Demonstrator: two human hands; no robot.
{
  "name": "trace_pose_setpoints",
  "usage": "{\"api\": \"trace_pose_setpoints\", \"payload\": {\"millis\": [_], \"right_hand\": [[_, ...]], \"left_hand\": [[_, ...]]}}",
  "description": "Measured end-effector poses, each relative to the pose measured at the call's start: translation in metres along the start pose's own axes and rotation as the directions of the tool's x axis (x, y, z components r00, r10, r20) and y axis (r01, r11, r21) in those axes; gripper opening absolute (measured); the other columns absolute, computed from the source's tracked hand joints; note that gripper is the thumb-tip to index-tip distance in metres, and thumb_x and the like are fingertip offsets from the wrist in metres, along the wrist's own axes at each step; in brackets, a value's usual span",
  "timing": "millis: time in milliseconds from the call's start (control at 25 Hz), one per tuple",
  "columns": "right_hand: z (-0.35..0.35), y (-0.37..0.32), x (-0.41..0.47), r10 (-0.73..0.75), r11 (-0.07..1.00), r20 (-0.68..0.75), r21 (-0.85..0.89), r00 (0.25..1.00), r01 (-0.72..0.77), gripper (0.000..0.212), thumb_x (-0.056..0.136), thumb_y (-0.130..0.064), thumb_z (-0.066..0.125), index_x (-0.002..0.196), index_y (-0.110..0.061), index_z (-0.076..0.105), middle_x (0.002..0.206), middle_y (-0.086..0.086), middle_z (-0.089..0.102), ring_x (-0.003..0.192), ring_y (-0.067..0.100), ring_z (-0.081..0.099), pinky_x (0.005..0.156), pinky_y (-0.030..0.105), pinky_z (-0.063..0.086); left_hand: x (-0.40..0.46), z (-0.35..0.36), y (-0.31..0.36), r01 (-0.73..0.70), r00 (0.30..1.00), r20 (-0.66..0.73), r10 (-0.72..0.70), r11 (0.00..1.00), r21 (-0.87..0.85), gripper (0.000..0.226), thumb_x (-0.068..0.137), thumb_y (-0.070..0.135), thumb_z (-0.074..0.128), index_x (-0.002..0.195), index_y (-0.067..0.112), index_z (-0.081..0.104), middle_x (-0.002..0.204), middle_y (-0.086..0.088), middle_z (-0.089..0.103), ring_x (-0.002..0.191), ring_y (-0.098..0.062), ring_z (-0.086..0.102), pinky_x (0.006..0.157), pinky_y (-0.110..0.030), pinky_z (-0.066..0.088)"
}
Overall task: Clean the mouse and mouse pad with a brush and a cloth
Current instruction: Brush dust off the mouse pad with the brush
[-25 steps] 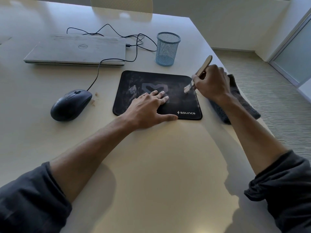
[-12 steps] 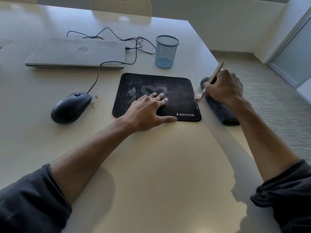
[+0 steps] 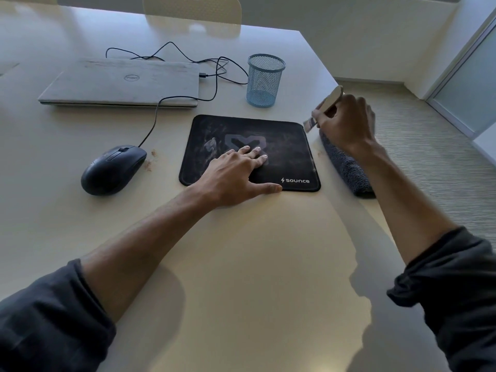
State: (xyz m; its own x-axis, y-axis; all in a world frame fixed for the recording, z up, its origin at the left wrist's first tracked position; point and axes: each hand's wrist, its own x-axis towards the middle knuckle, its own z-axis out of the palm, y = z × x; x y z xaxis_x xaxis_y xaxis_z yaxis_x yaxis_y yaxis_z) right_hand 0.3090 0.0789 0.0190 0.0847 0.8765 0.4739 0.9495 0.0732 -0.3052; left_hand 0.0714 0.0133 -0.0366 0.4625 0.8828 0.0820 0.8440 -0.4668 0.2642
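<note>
The dusty pad (image 3: 249,153) lies mid-table (image 3: 241,264), pinned by the left hand (image 3: 236,175), fingers flat and spread. The right hand (image 3: 346,124) grips the brush (image 3: 323,110) just past the pad's far right corner, bristles seemingly off the surface. The cloth (image 3: 346,167) lies beside the pad, the mouse (image 3: 112,170) to its left.

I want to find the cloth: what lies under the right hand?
Under the right hand, which grips the brush, lies the dark cloth on the table. Its far end is covered by the hand.
</note>
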Motion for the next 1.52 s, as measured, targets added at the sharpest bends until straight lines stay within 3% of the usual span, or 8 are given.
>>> {"api": "trace_pose_setpoints", "payload": {"millis": [160, 320, 560, 720, 920, 1120, 1360, 1520], "right_hand": [[0.017, -0.002, 0.006, 0.003, 0.999, 0.081, 0.033, 0.997, -0.006, 0.025, 0.091, -0.035, 0.064, 0.101, -0.017, 0.079, 0.100, 0.011, 0.077, 0.096, 0.031, 0.070, 0.081, 0.034, 0.052], [0.009, 0.003, 0.019, 0.013, 1.000, 0.245, -0.015, 0.969, -0.010, 0.022, 0.079, -0.033, 0.065, 0.083, -0.014, 0.076, 0.082, 0.007, 0.075, 0.082, 0.028, 0.070, 0.071, 0.031, 0.051], [0.010, -0.004, 0.024, -0.037, 0.999, 0.203, 0.025, 0.979, 0.032, 0.025, 0.087, -0.035, 0.067, 0.095, -0.014, 0.077, 0.099, 0.013, 0.075, 0.096, 0.030, 0.069, 0.084, 0.038, 0.055], [0.000, -0.002, 0.039, -0.040, 0.993, 0.377, -0.088, 0.926, 0.078, 0.018, 0.073, -0.032, 0.071, 0.071, -0.014, 0.073, 0.080, 0.009, 0.074, 0.072, 0.024, 0.067, 0.064, 0.031, 0.051], [0.002, -0.011, 0.038, -0.011, 0.999, 0.230, -0.031, 0.973, 0.019, 0.027, 0.083, -0.037, 0.071, 0.089, -0.011, 0.077, 0.095, 0.012, 0.075, 0.091, 0.029, 0.069, 0.079, 0.039, 0.055], [-0.004, -0.003, 0.046, 0.060, 0.996, 0.431, -0.090, 0.900, -0.023, 0.017, 0.078, -0.029, 0.073, 0.077, -0.012, 0.078, 0.076, -0.001, 0.075, 0.082, 0.016, 0.071, 0.074, 0.033, 0.056], [0.008, -0.007, 0.043, 0.070, 0.996, 0.246, 0.043, 0.967, -0.083, 0.024, 0.087, -0.034, 0.070, 0.092, -0.012, 0.078, 0.098, 0.008, 0.076, 0.098, 0.022, 0.070, 0.088, 0.039, 0.055], [0.000, -0.001, 0.050, 0.085, 0.995, 0.435, 0.010, 0.896, -0.100, 0.018, 0.085, -0.024, 0.069, 0.078, -0.009, 0.078, 0.067, -0.005, 0.075, 0.071, 0.000, 0.071, 0.081, 0.030, 0.058]], "left_hand": [[0.000, 0.000, 0.000, 0.007, 1.000, -0.004, -0.007, 1.000, -0.004, 0.093, 0.074, 0.085, 0.036, 0.150, 0.031, 0.033, 0.159, 0.009, 0.023, 0.144, -0.018, 0.025, 0.110, -0.045, 0.030], [0.001, 0.001, 0.001, 0.014, 1.000, -0.001, -0.014, 1.000, -0.009, 0.092, 0.075, 0.085, 0.038, 0.149, 0.031, 0.034, 0.159, 0.009, 0.023, 0.146, -0.017, 0.023, 0.111, -0.045, 0.028], [0.001, 0.000, 0.000, 0.020, 1.000, 0.016, -0.020, 1.000, 0.007, 0.093, 0.075, 0.085, 0.038, 0.150, 0.031, 0.033, 0.159, 0.008, 0.022, 0.145, -0.019, 0.024, 0.110, -0.048, 0.030], [0.002, 0.000, 0.000, 0.019, 1.000, 0.008, -0.019, 1.000, 0.006, 0.094, 0.074, 0.086, 0.037, 0.149, 0.031, 0.033, 0.159, 0.008, 0.023, 0.145, -0.018, 0.024, 0.110, -0.049, 0.031], [0.002, 0.000, 0.000, 0.021, 1.000, 0.010, -0.021, 1.000, 0.005, 0.094, 0.074, 0.086, 0.038, 0.150, 0.032, 0.033, 0.159, 0.008, 0.022, 0.146, -0.018, 0.024, 0.110, -0.049, 0.030], [0.002, 0.001, -0.001, 0.013, 1.000, -0.006, -0.013, 1.000, -0.004, 0.092, 0.074, 0.086, 0.039, 0.149, 0.031, 0.034, 0.159, 0.010, 0.023, 0.146, -0.015, 0.022, 0.110, -0.048, 0.029], [0.002, 0.002, -0.002, 0.020, 1.000, -0.002, -0.020, 1.000, -0.001, 0.094, 0.074, 0.087, 0.037, 0.149, 0.032, 0.033, 0.159, 0.009, 0.022, 0.146, -0.017, 0.023, 0.111, -0.046, 0.028], [0.002, 0.002, -0.002, 0.020, 1.000, 0.003, -0.020, 1.000, -0.003, 0.094, 0.073, 0.088, 0.037, 0.149, 0.033, 0.033, 0.159, 0.009, 0.023, 0.146, -0.017, 0.023, 0.111, -0.046, 0.028]]}}
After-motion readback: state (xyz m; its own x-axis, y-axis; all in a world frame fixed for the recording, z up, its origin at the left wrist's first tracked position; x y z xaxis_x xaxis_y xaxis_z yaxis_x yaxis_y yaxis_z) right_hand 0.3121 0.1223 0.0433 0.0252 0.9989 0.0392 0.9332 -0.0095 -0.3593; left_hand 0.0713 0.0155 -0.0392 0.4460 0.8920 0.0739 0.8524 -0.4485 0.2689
